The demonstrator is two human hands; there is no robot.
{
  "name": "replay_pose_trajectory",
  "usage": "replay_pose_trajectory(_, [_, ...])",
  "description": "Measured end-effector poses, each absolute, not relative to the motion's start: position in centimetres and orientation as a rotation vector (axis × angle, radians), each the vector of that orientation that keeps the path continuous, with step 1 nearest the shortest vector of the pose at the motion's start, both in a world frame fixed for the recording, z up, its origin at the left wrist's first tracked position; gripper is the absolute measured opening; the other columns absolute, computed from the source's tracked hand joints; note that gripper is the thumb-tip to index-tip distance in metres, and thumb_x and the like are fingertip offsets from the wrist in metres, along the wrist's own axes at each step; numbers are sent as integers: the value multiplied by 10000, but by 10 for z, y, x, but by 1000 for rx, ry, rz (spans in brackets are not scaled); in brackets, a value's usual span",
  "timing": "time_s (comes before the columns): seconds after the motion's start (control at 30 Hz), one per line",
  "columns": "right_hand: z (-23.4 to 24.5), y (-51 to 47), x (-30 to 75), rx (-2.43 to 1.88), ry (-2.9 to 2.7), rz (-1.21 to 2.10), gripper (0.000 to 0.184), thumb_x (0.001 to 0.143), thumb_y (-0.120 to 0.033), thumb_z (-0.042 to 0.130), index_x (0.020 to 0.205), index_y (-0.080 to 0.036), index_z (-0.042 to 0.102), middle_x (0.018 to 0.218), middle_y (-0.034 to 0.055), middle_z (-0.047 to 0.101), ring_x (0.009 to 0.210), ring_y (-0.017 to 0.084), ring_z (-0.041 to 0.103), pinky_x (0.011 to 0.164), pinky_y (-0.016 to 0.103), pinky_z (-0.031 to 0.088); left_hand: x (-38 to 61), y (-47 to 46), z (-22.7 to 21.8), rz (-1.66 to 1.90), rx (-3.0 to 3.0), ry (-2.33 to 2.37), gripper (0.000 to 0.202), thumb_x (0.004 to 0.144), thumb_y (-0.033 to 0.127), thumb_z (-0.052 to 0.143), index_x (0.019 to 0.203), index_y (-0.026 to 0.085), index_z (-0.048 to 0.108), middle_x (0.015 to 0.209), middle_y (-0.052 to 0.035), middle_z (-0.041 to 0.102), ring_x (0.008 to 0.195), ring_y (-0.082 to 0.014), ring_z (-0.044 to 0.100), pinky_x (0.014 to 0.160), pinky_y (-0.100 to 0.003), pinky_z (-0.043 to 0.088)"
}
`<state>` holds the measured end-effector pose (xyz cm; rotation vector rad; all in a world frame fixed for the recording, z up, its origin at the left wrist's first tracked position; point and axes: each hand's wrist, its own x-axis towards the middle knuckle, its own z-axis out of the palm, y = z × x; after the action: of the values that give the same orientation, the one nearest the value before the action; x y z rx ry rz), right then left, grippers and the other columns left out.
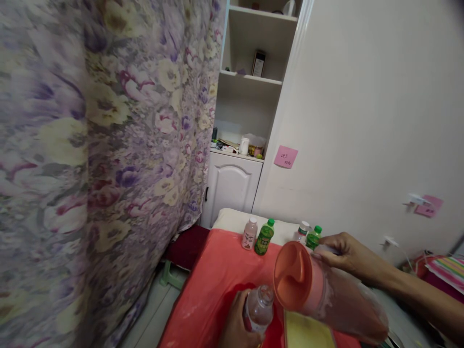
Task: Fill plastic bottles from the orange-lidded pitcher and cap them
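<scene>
My left hand (pixel 234 324) is wrapped round a clear plastic bottle (pixel 259 311), uncapped and roughly upright at the bottom middle. To its right, my right hand (pixel 340 251) grips the handle of a large clear pitcher (pixel 351 304) with reddish-brown liquid inside. The pitcher lies tipped over to the left, and its orange lid (pixel 286 275) faces the bottle mouth, a little apart from it. No stream of liquid shows between them. Beyond my hands stand a pink-white bottle (pixel 249 234), a green bottle (pixel 264 238), a white-capped bottle (pixel 302 231) and another green bottle (pixel 313 237).
A red cover (pixel 203 285) lies over the table. Something bright red (pixel 277 333) and a flat yellow thing (pixel 308 331) are below the pitcher. A floral curtain (pixel 126 145) hangs at left, a white cabinet (pixel 234 186) stands behind, and a stool (pixel 166 275) is beside the table.
</scene>
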<state>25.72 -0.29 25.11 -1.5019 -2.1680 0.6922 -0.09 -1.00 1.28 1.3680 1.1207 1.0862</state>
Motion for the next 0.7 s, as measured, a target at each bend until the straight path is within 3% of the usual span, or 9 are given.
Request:
replay_pose_trajectory(0.4, [256,-4,254,-1464,-2199,693,476,899,-582,532,620,-238,357,651,-58,305,627,124,284,583,318,218,-2,-13,18,1110,1350,1079,719,484,25,656,1182,175,569,1209,-124,685,1171,-326,648,1008,-366,501])
replay_pose_trajectory(0.7, [260,-5,252,-1475,-2205,656,437,904,-514,520,612,-244,339,644,-60,278,620,122,260,579,320,203,-4,-14,21,1103,1373,1085,703,492,9,657,1169,191,596,1181,-91,720,1140,-293,668,967,-311,523])
